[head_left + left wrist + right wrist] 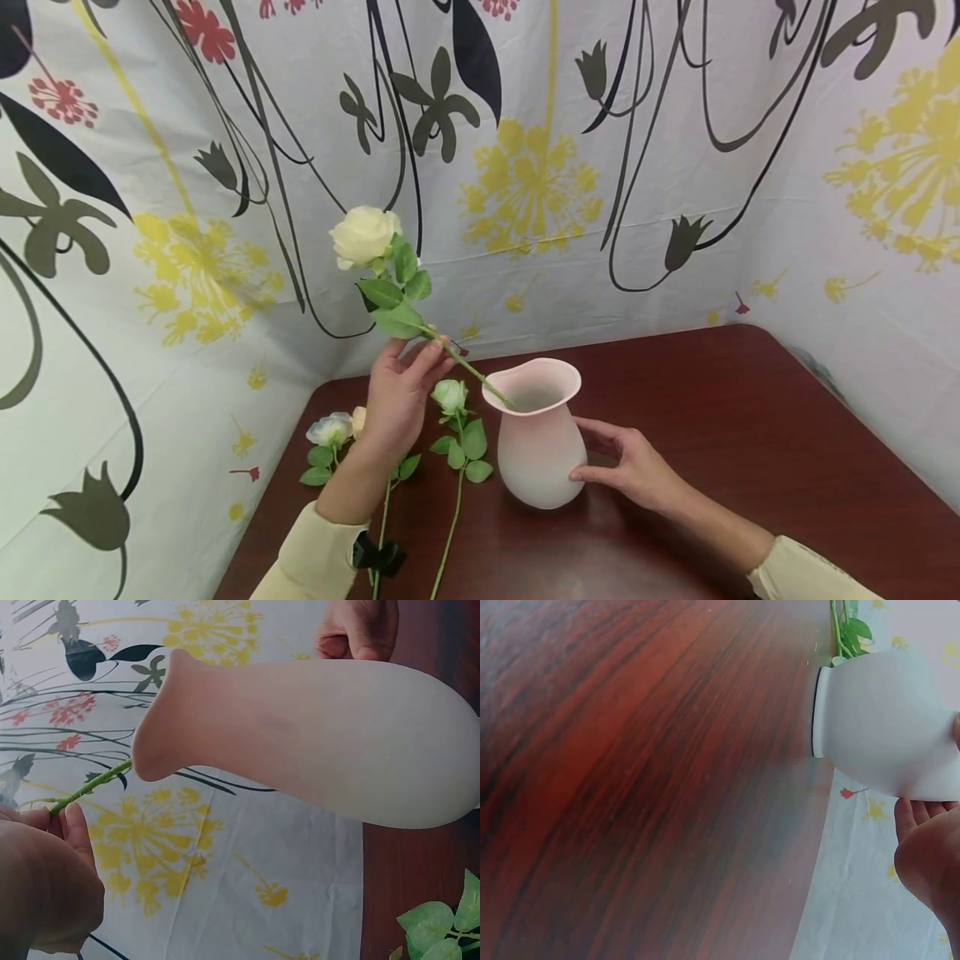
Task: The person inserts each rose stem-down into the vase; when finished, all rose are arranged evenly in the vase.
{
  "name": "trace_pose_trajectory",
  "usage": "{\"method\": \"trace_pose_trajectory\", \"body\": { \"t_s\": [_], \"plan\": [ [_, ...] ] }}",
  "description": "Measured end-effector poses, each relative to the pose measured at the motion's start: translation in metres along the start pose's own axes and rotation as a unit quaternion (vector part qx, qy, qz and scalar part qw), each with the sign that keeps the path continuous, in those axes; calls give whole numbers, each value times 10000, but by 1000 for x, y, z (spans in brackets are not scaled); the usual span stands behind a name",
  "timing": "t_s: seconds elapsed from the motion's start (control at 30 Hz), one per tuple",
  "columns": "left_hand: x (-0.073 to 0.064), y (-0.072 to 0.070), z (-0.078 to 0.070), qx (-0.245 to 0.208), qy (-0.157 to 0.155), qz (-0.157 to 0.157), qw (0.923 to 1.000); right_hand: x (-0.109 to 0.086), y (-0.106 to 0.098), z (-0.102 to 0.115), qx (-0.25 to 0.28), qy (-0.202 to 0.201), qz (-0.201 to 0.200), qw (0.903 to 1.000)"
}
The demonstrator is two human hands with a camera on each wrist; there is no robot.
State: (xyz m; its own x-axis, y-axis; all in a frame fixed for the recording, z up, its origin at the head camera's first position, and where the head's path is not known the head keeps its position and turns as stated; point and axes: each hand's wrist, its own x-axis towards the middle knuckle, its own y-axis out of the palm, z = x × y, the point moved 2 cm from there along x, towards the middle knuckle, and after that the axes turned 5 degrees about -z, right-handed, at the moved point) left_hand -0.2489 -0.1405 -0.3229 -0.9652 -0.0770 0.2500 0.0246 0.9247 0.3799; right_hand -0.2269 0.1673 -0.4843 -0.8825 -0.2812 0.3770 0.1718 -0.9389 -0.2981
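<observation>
Stem (472, 371) pinched in your left hand (401, 400), pink-white vase (542, 454) gripped by your right hand (633, 467), early release risked tipping out the cream rose (366, 237) above that pinch.

Near left, the left sleeve (315, 554) is pale cream and ends short of the bare left hand (405, 387), a black bow shape (379, 556) at its right edge. Near right, the right sleeve (806, 573) is matching cream, the right hand (630, 467) bare
</observation>
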Motion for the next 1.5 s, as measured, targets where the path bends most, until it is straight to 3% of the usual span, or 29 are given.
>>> {"method": "trace_pose_trajectory", "body": {
  "t_s": [0.3, 0.43, 0.5, 0.57, 0.63, 0.8, 0.87, 0.9, 1.0, 1.17, 1.33, 1.5],
  "plan": [
    [-2, 9, 15, 681, 240, 282, 9970, 0, 1, 0, -1, -23, -11, 10000],
    [-4, 13, 17, 1243, 530, 527, 9894, 0, 1, 0, -1, -16, -20, 10000],
    [-5, 16, 18, 1596, 769, 677, 9819, 0, 1, 0, 7, -20, -27, 10000],
    [-6, 20, 18, 1960, 1033, 850, 9714, 0, 1, -1, 4, -32, -40, 10000],
    [-8, 24, 17, 2459, 1369, 1043, 9539, 0, 1, -1, -4, -55, -56, 10000],
    [-16, 33, 15, 3722, 1939, 1569, 8940, 0, 0, -1, 25, -52, -53, 10000],
    [-19, 33, 15, 3985, 1961, 1680, 8801, 0, 0, -1, 41, -23, -9, 10000],
    [-20, 32, 15, 4044, 1942, 1692, 8775, 0, 0, -1, 44, 0, 15, 10000],
    [-23, 28, 15, 4075, 1861, 1606, 8795, 1, 0, 0, 53, 90, 55, 9999],
    [-22, 19, 15, 3922, 1705, 1358, 8937, 0, -1, 0, 40, 144, 54, 9999],
    [-21, 10, 13, 3800, 1683, 1193, 9017, -1, -2, -1, 28, 109, 63, 9999],
    [-15, -2, 13, 3395, 1607, 992, 9215, -1, -2, -2, 70, 119, 58, 9999]
  ]
}}
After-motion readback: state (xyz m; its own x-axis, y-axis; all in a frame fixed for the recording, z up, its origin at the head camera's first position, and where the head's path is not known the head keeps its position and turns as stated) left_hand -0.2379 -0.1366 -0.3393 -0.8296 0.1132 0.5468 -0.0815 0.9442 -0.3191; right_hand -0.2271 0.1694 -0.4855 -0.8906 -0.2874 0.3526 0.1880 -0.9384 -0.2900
